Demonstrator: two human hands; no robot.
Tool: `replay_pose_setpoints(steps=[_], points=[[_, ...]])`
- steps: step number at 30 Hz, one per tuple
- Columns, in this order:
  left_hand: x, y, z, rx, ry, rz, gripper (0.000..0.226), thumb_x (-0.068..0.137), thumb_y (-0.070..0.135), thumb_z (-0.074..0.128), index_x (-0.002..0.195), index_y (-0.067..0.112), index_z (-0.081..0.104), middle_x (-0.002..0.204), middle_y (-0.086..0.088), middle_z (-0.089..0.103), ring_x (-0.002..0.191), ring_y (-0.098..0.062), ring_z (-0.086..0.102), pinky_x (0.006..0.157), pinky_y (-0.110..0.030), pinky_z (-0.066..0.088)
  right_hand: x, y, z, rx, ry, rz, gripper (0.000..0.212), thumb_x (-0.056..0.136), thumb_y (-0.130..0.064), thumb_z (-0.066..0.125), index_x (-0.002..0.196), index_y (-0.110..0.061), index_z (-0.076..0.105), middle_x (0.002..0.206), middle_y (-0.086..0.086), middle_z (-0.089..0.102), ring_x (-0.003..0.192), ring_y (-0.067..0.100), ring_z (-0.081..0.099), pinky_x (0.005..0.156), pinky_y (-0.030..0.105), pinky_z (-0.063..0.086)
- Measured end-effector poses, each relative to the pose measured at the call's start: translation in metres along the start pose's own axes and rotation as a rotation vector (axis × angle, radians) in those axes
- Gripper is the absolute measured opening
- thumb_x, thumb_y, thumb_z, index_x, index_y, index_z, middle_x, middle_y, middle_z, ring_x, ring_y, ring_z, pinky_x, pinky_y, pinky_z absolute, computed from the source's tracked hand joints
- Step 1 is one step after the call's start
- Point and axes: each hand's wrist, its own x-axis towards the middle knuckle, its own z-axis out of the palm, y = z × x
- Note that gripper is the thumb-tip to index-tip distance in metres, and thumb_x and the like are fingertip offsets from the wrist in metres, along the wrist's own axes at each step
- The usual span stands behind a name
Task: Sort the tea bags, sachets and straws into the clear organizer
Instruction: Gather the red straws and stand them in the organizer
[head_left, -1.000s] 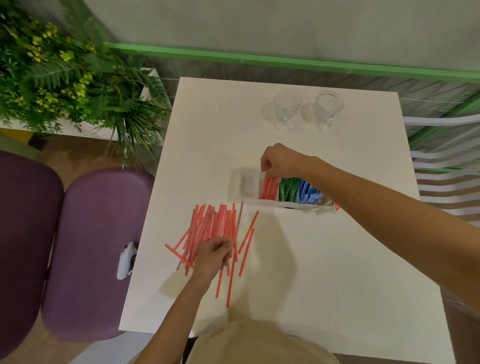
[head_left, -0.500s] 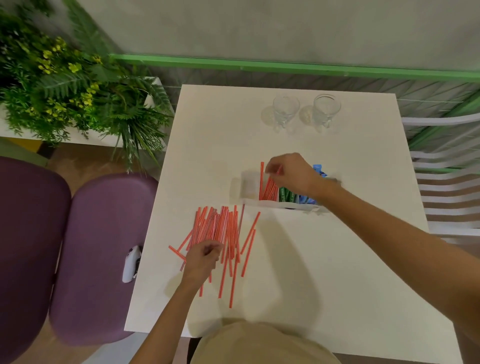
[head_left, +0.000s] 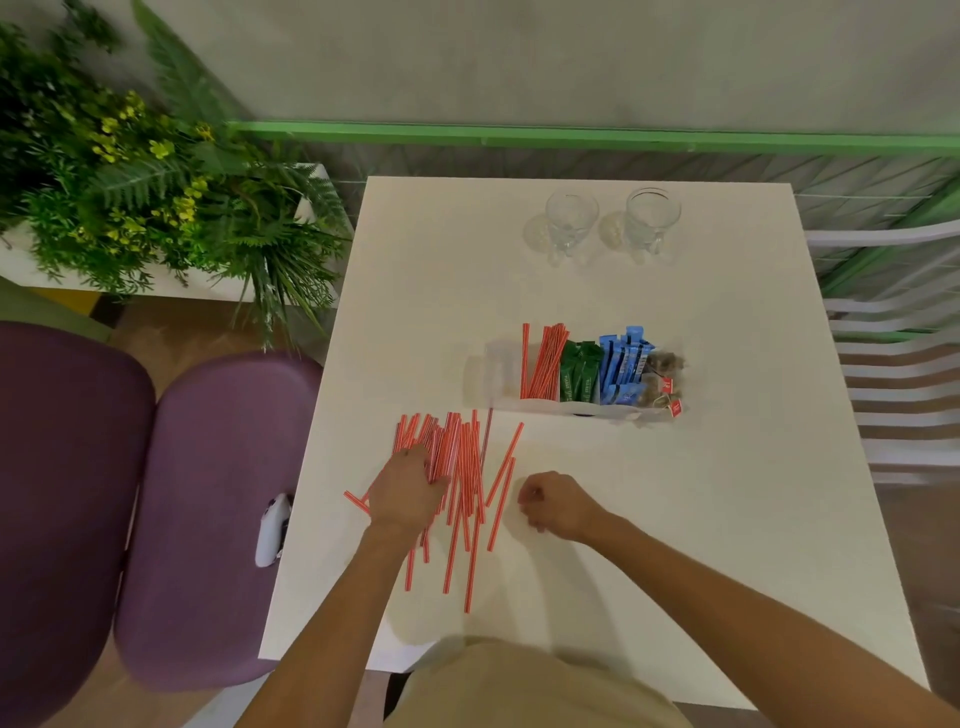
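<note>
While the left-hand grip (head_left: 410, 493) lies palm-down on the left side of the loose straws (head_left: 467, 467), its fingertips are sunk among them, so I cannot tell whether it pinches any or only presses on the pile. Loose straws: red-and-white, fanned out flat on the white surface (head_left: 675, 519), most running near-to-far, a few splayed off to the right and one lying crosswise by the left wrist. Right-hand grip (head_left: 553, 506): just right of the pile, apart from it, fingers curled in toward the palm, nothing seen between them; contact with the surface not determinable. Clear organizer (head_left: 582, 410): stands beyond the pile, near the middle of the surface, long side facing the person. Contents, left to right: sorted straws (head_left: 543, 361) standing on end and leaning right in one compartment; green sachets (head_left: 579, 371) just beside them; blue sachets (head_left: 626, 364) next; tea bags (head_left: 662, 379) with red tags at the right end, one tag hanging over the front wall. Far edge of the surface: two clear glasses (head_left: 569, 223) (head_left: 652, 218), side by side, well apart from the organizer. Off the surface, left: leafy plants (head_left: 156, 208) with yellow flowers in a white planter, and purple seats (head_left: 208, 493) with a small white object (head_left: 272, 530) on the nearer one
</note>
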Motion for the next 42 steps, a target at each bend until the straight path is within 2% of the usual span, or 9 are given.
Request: replay_pose_setpoints(steps=[4, 13, 17, 23, 28, 31, 35, 39, 42], points=[[0.006, 0.007, 0.001, 0.101, -0.034, -0.001, 0.041, 0.085, 0.052, 0.064, 0.113, 0.021, 0.056, 0.106, 0.005, 0.064, 0.096, -0.017, 0.066, 0.085, -0.034, 0.056, 0.006, -0.005, 0.004, -0.068, 0.020, 0.010, 0.009, 0.095, -0.009, 0.047, 0.091, -0.009, 0.056, 0.090, 0.006, 0.060, 0.078, 0.020, 0.057, 0.078, 0.033, 0.052], [0.011, 0.012, 0.005, 0.179, -0.079, 0.004, 0.014, 0.091, 0.034, 0.061, 0.089, 0.020, 0.061, 0.076, 0.006, 0.060, 0.071, -0.011, 0.062, 0.071, -0.025, 0.054, 0.009, -0.004, 0.008, -0.075, 0.052, 0.040, 0.009, 0.094, -0.010, 0.048, 0.087, -0.009, 0.054, 0.102, 0.014, 0.065, 0.096, 0.030, 0.064, 0.087, 0.039, 0.056], [0.014, 0.008, 0.005, 0.105, -0.096, -0.014, 0.014, 0.091, 0.026, 0.061, 0.080, 0.019, 0.058, 0.071, 0.004, 0.058, 0.065, -0.011, 0.059, 0.063, -0.023, 0.051, 0.007, -0.005, 0.006, -0.051, 0.046, 0.042, 0.011, 0.094, -0.009, 0.047, 0.086, -0.010, 0.054, 0.100, 0.014, 0.065, 0.095, 0.030, 0.064, 0.086, 0.040, 0.056], [0.012, -0.006, 0.009, -0.016, -0.120, -0.026, 0.018, 0.091, 0.027, 0.062, 0.077, 0.016, 0.062, 0.070, 0.003, 0.061, 0.065, -0.011, 0.060, 0.066, -0.021, 0.050, 0.005, -0.002, 0.005, -0.029, 0.038, 0.050, 0.012, 0.093, -0.008, 0.047, 0.088, -0.008, 0.057, 0.094, 0.012, 0.064, 0.083, 0.023, 0.061, 0.085, 0.040, 0.056], [-0.007, -0.012, 0.007, -0.191, -0.215, -0.001, 0.010, 0.092, 0.024, 0.064, 0.083, 0.020, 0.065, 0.077, 0.005, 0.066, 0.067, -0.006, 0.062, 0.064, -0.016, 0.050, -0.001, -0.004, 0.002, 0.107, 0.018, 0.046, 0.009, 0.096, -0.012, 0.051, 0.094, -0.008, 0.059, 0.087, 0.004, 0.062, 0.073, 0.015, 0.060, 0.070, 0.025, 0.053], [-0.027, -0.005, 0.006, -0.306, -0.353, 0.032, 0.007, 0.091, 0.021, 0.065, 0.096, 0.018, 0.069, 0.089, 0.003, 0.069, 0.073, -0.011, 0.068, 0.063, -0.021, 0.057, -0.008, -0.011, 0.001, 0.217, 0.093, 0.005, 0.017, 0.100, -0.026, 0.049, 0.100, -0.012, 0.059, 0.084, 0.006, 0.068, 0.064, 0.014, 0.063, 0.061, 0.023, 0.050], [-0.059, 0.005, 0.015, -0.403, -0.517, 0.138, 0.007, 0.092, 0.018, 0.064, 0.095, 0.016, 0.069, 0.085, 0.002, 0.069, 0.067, -0.011, 0.067, 0.057, -0.022, 0.057, -0.014, -0.019, 0.003, 0.389, 0.105, 0.010, 0.029, 0.102, -0.036, 0.043, 0.107, -0.013, 0.059, 0.085, 0.011, 0.071, 0.059, 0.020, 0.065, 0.052, 0.025, 0.045], [-0.069, 0.014, 0.022, -0.410, -0.542, 0.176, 0.012, 0.094, 0.026, 0.060, 0.085, 0.026, 0.068, 0.075, 0.008, 0.065, 0.067, -0.010, 0.061, 0.063, -0.025, 0.052, -0.020, -0.019, 0.007, 0.296, 0.018, -0.011, 0.026, 0.101, -0.026, 0.047, 0.102, -0.008, 0.066, 0.077, 0.002, 0.069, 0.056, 0.015, 0.065, 0.049, 0.019, 0.044], [-0.065, 0.015, 0.017, -0.379, -0.534, 0.178, 0.014, 0.098, 0.026, 0.053, 0.092, 0.027, 0.066, 0.073, 0.008, 0.061, 0.066, -0.010, 0.057, 0.061, -0.027, 0.051, -0.024, -0.017, 0.007, 0.379, 0.017, -0.026, 0.027, 0.100, -0.019, 0.050, 0.087, -0.004, 0.069, 0.070, 0.007, 0.069, 0.054, 0.016, 0.064, 0.048, 0.019, 0.045]])
